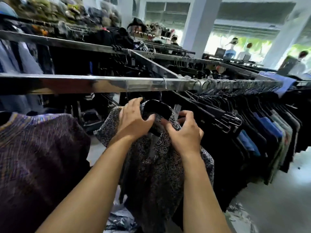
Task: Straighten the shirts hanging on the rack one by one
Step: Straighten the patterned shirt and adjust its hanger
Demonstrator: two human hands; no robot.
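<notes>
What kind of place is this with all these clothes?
Probably a clothing shop: a long metal rail packed with black hangers, rows of hanging shirts, and piled clothes behind.

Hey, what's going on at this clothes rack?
A person is fixing a patterned shirt on its black hanger under the metal rail. The left hand grips the collar and the right hand pinches the fabric beside it. A purple garment hangs to the left, a packed row of dark clothes to the right.

L hand (133, 122) + R hand (184, 133) round speckled shirt (156, 165) collar at black hanger (157, 108), below rack rail (101, 83).
</notes>
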